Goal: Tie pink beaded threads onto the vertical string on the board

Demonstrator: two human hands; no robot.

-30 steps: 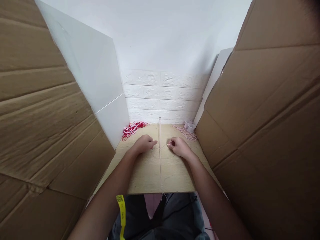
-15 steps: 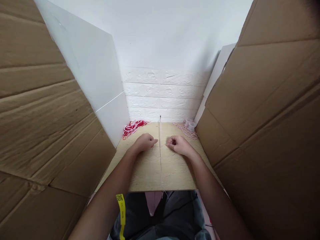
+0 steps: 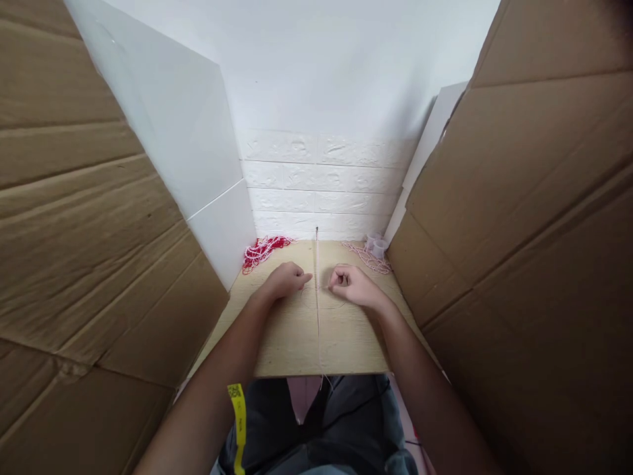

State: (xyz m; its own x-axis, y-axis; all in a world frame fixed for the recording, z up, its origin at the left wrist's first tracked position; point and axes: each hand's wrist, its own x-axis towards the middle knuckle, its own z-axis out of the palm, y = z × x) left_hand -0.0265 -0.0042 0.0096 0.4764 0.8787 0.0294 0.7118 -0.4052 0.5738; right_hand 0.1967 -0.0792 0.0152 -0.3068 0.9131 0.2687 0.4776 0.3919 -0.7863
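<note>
A thin pale cord (image 3: 317, 264) runs from a small hook at the wall straight down the wooden board and over its front edge. Left of the cord is my left hand (image 3: 291, 280), fingers curled and pinched close to it. My right hand (image 3: 349, 284), on the other side, pinches a fine thread between thumb and forefinger. The thread loops loosely across the board beneath the hands and around the cord's middle. What the left fingertips grip is too small to make out.
Red and white cords (image 3: 267, 251) lie at the board's back left. Pink cord (image 3: 370, 258) and clear round containers (image 3: 376, 245) are at the back right. Tall cardboard panels (image 3: 99, 218) flank both sides. A white brick-pattern wall (image 3: 316, 178) stands behind.
My right hand has shifted very slightly, its fingers curled a little more. The fine thread's loop has changed shape slightly. My left hand is nearly where it was.
</note>
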